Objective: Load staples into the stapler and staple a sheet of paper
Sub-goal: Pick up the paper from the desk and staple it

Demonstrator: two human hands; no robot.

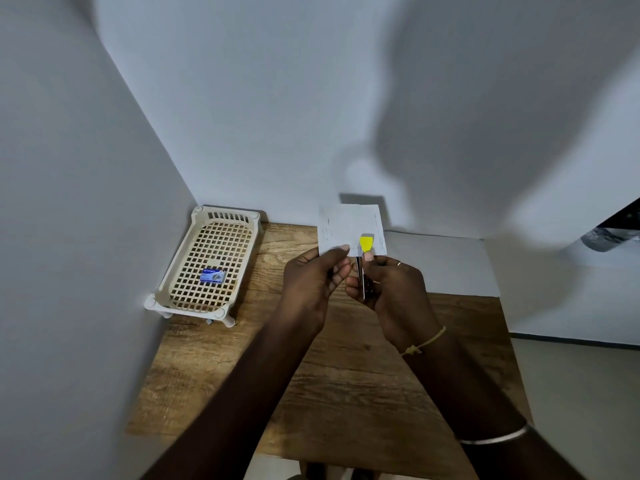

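Your right hand [394, 289] gripped the stapler [366, 244] — long axis running up from the grip, nose over the paper [343, 226]. Your left hand [311, 282] pinched the paper's bottom edge alongside.

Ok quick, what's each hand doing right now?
Left hand: pinching the small white paper sheet at its lower edge.
Right hand: gripping the slim yellow-topped metal stapler, set against the sheet.
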